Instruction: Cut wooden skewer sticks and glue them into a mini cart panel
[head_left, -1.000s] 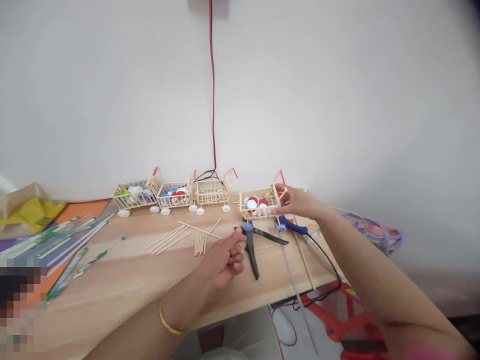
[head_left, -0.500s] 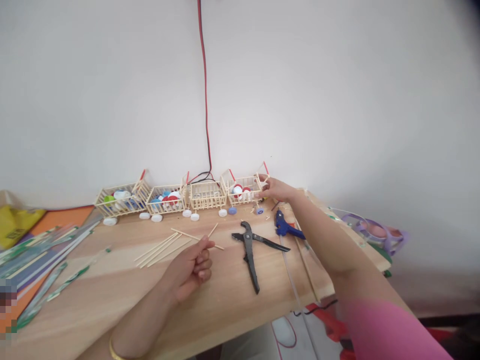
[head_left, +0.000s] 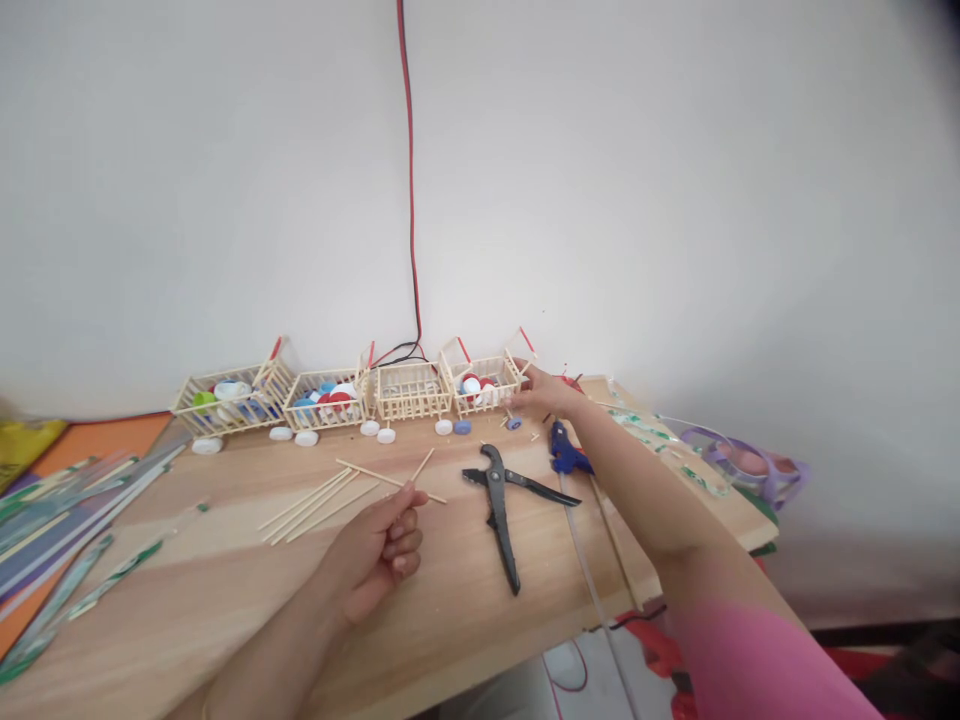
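My left hand (head_left: 381, 548) is closed over the table, thumb and index finger pinched, the other fingers curled. A thin wooden stick (head_left: 423, 465) juts up from the pinch. Several similar sticks (head_left: 311, 503) lie just beyond it. Reaching to the back, my right hand (head_left: 546, 390) grips the right end of a small stick-built cart (head_left: 486, 385) with red and white caps inside and blue wheels. Some fingertips are hidden by the cart. Left of it stands a cart (head_left: 412, 392) with white wheels, then a cap-filled cart (head_left: 327, 402) and another (head_left: 234, 400) at the far left.
Black cutters (head_left: 498, 510) lie mid-table with handles spread. A blue glue gun (head_left: 568, 450) rests beneath my right forearm. Plastic strips and wrappers (head_left: 82, 545) cover the left side. A red-black cable (head_left: 411, 180) hangs down the wall. A purple tape roll (head_left: 750, 462) sits at the right.
The rightmost cart has shifted slightly left under my right hand. My left hand stays pinched in nearly the same place. The view has moved a little.
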